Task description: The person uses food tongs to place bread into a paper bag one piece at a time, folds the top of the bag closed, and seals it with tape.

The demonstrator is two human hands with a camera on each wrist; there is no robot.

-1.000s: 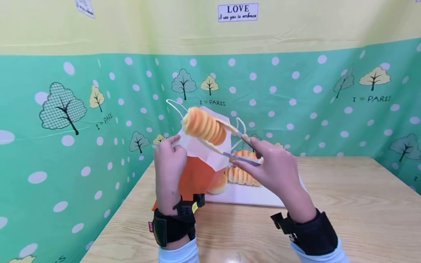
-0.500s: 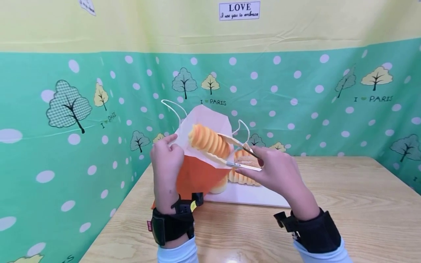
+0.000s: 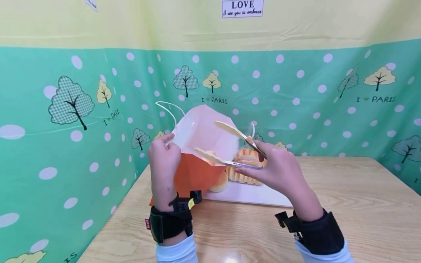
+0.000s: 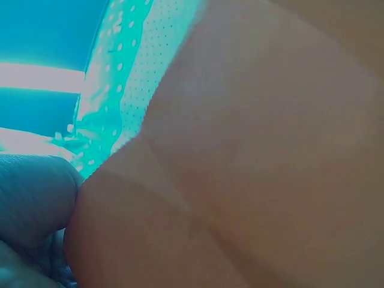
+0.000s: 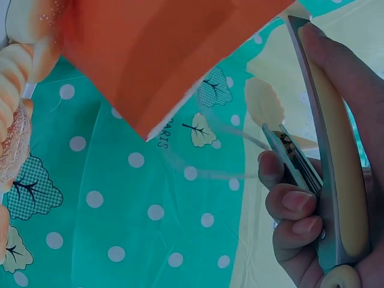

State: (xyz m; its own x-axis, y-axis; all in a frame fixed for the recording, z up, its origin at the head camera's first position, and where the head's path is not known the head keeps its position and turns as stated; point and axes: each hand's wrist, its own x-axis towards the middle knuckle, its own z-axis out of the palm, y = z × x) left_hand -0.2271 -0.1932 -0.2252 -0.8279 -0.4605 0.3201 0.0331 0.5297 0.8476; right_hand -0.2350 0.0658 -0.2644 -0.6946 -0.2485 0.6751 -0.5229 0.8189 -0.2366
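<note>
My left hand pinches the rim of an orange paper bag with a white inside and white cord handles. The bag is tilted, its mouth facing me; its side fills most of the left wrist view. My right hand holds a pair of tongs with cream tips and metal arms. The tongs are spread, their tips at the bag's mouth with no bread between them. A small bit of bread shows behind the lower tip; the rest is hidden by the bag's front.
Behind and right of the bag, a white board lies on the wooden table. It bears a round bun and ridged breads, partly covered by bag and tongs. A green dotted cloth hangs around the table.
The ridged bread roll held in the tongs came down into the bag's mouth and was let go. The tongs have spread apart. The left hand and bag rim shifted slightly left.
</note>
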